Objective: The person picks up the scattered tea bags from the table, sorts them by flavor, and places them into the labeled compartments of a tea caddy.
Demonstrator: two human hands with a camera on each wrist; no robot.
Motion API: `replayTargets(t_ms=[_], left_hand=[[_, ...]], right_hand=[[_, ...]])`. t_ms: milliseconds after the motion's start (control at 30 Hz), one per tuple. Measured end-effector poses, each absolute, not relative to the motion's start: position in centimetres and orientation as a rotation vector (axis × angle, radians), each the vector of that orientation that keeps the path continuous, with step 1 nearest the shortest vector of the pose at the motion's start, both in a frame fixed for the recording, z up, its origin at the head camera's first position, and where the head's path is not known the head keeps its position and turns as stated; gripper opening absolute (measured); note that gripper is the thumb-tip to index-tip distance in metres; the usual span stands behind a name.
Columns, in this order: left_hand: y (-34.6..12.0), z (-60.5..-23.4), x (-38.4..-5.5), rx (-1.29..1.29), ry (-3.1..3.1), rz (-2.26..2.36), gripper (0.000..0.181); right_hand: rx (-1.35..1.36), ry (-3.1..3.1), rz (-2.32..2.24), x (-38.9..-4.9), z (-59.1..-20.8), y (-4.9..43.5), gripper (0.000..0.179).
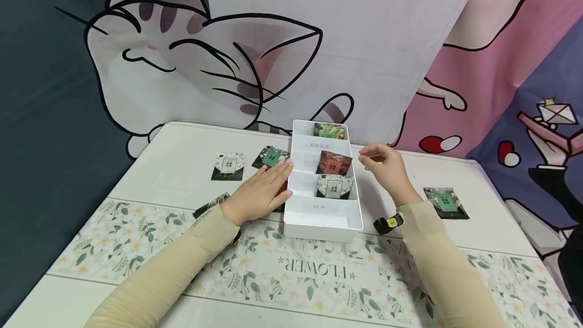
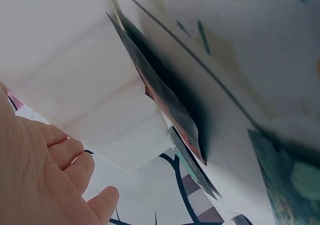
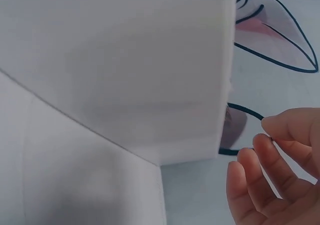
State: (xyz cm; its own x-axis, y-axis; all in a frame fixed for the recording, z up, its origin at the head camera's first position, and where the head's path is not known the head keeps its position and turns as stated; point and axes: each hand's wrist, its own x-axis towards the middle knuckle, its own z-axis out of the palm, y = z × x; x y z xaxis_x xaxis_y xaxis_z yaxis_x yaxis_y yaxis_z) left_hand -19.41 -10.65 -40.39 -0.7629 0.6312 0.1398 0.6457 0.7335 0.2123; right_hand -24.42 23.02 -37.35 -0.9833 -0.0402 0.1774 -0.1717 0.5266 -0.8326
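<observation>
A white divided box [image 1: 323, 234] stands on the table, with small flat packets in some compartments. The red packet [image 1: 334, 163] and a white-and-black packet [image 1: 334, 187] stand in its middle compartments; a green-yellow packet [image 1: 329, 130] is in the far one. The nearest compartment holds nothing. My left hand [image 1: 260, 192] reaches to the box's left rim, fingers straight. Below it, a dark-and-red packet [image 2: 167, 100] lies beside the box, mostly hidden in the head view. Beyond the right rim, my right hand [image 1: 386, 170] hovers with fingers loosely bent and nothing between them.
Left of the box lie a green-labelled packet [image 1: 272, 157], a white-and-black packet [image 1: 228, 166] and a dark packet [image 1: 211, 205] partly behind the left wrist. Another green-labelled packet [image 1: 446, 202] lies at the right. A cartoon-printed curtain [image 1: 373, 65] hangs behind the table.
</observation>
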Motion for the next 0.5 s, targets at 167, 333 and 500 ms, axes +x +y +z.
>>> replayTargets(t_ms=[167, 333, 500], left_hand=[[-10.6, -40.4, -19.5, -1.065, -2.848, -0.395, 0.069], [-10.6, -40.3, -19.5, -1.062, -2.846, -0.390, 0.068], [-10.6, -40.3, -19.4, -1.059, -2.856, -0.390, 0.068]], right_hand=[[0.195, -2.630, 1.266, -23.7, -36.9, 24.6, 0.021], [0.176, -2.648, 1.138, -23.0, -36.5, 26.6, 0.022], [0.166, -2.669, 1.020, -22.5, -36.6, 28.6, 0.023]])
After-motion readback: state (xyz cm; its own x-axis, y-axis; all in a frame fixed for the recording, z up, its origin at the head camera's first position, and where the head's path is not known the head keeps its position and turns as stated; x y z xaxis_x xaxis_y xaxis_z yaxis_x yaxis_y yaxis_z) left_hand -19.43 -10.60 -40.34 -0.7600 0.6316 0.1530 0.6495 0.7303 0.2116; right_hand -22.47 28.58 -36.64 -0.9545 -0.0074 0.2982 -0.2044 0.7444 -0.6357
